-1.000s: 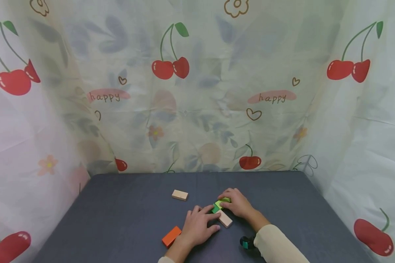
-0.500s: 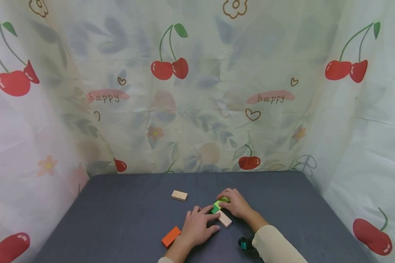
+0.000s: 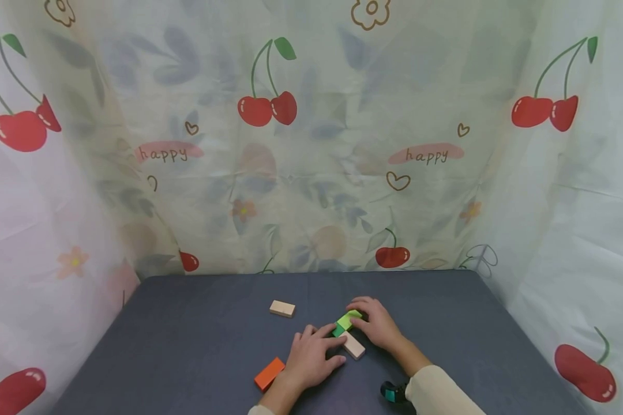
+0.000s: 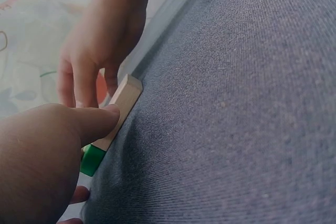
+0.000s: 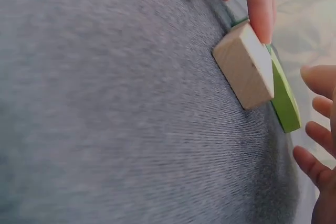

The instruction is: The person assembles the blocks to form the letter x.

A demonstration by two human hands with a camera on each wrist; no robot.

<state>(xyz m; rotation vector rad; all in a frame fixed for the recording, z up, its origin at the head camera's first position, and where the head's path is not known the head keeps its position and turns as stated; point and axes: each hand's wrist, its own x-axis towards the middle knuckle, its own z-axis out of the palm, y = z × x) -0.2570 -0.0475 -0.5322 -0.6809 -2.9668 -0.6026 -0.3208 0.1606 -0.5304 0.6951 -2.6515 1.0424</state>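
Note:
A plain wooden block, a dark green block and a lime green block lie against one another on the dark cloth. My left hand rests beside them, its index fingertip at the dark green block and another fingertip on the wooden block. Just beyond the lime block's far right end is my right hand. In the right wrist view its spread fingers stand apart from the lime block, with a gap showing between.
Another wooden block lies farther back on the table. An orange block is beside the left wrist. A black device with a teal patch sits by the right cuff. Printed curtains enclose the back and sides.
My right hand has loosened from the lime green block and drawn slightly to the right, so more of the block shows. The left hand has stayed in place.

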